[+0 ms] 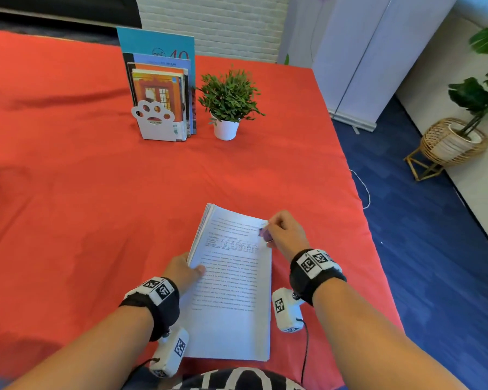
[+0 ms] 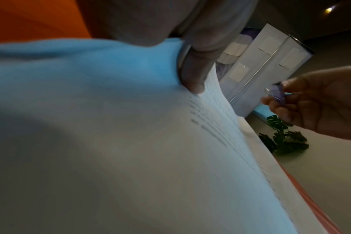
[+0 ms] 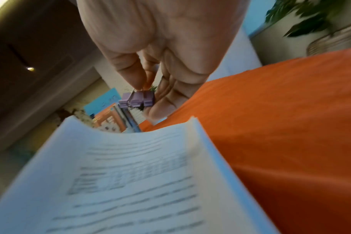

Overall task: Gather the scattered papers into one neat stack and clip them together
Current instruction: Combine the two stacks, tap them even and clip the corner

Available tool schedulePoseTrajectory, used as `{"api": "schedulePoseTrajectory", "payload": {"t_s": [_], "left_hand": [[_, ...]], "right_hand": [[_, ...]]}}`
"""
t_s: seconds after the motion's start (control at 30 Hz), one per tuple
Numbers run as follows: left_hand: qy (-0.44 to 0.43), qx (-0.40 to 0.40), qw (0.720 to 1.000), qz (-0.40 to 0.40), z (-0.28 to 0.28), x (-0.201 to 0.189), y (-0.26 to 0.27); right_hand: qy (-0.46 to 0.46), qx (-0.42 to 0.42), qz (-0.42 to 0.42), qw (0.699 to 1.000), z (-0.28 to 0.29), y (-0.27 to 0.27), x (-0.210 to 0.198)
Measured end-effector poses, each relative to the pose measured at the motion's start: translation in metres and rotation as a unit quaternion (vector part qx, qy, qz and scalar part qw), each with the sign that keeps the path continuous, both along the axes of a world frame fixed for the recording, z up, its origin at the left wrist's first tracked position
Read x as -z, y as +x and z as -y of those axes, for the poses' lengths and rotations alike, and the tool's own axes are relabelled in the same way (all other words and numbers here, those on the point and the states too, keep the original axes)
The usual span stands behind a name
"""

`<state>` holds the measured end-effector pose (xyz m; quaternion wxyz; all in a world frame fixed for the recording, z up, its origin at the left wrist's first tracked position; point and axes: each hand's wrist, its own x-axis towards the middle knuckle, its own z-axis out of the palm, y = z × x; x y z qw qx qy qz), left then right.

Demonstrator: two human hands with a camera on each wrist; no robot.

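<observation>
The print on the stack of papers [image 1: 231,280] is too small and smeared to read in every view. The left hand [image 1: 182,270] has its fingers tucked under the stack's edge, out of sight. The purple clip [image 3: 137,99] is blurred; whether it touches the paper cannot be told. The right hand [image 3: 150,47] is cut off by the right wrist view's top edge.

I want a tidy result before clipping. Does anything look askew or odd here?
The paper stack is gathered, but its far left edge lifts and fans where the left hand grips it. The right hand pinches the purple binder clip, not yet on.
</observation>
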<state>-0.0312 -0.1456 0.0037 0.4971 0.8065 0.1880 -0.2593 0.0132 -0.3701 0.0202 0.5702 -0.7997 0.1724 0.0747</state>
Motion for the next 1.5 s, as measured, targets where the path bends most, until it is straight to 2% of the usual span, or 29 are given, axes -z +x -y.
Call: {"api": "schedulePoseTrajectory", "payload": {"t_s": [0.13,0.3,0.6,0.77,0.93,1.17,1.23,1.3,1.4,1.5], "left_hand": [[0.024,0.024,0.999,-0.016,-0.003,-0.001,-0.004],[0.044,0.017,0.998,-0.046,-0.012,0.002,-0.009],[0.06,0.046,0.994,-0.075,-0.029,0.016,-0.006],[0.069,0.052,0.993,-0.078,-0.031,0.02,-0.006],[0.061,0.042,0.995,-0.074,-0.034,0.026,-0.006],[0.035,0.045,0.997,-0.058,-0.037,0.025,-0.006],[0.03,0.045,0.997,-0.053,-0.039,0.025,-0.006],[0.023,0.043,0.998,-0.051,-0.041,0.024,-0.007],[0.011,0.037,0.998,-0.045,-0.045,0.024,-0.009],[0.0,0.044,0.999,-0.032,-0.05,0.021,-0.011]], "right_hand": [[0.007,-0.073,-0.048,0.996,-0.04,-0.004,0.009],[-0.053,-0.133,-0.118,0.983,-0.055,-0.005,0.034],[-0.256,-0.251,-0.083,0.93,-0.069,0.001,0.05],[-0.283,-0.288,-0.058,0.913,-0.071,0.003,0.061],[-0.254,-0.316,-0.071,0.911,-0.071,0.004,0.06],[-0.336,-0.362,-0.053,0.868,-0.079,0.004,0.059],[-0.326,-0.338,-0.052,0.881,-0.078,0.006,0.057],[-0.283,-0.284,-0.038,0.915,-0.075,0.009,0.056],[-0.186,-0.192,-0.016,0.964,-0.07,0.015,0.044],[-0.087,-0.144,0.0,0.986,-0.067,0.022,0.029]]}}
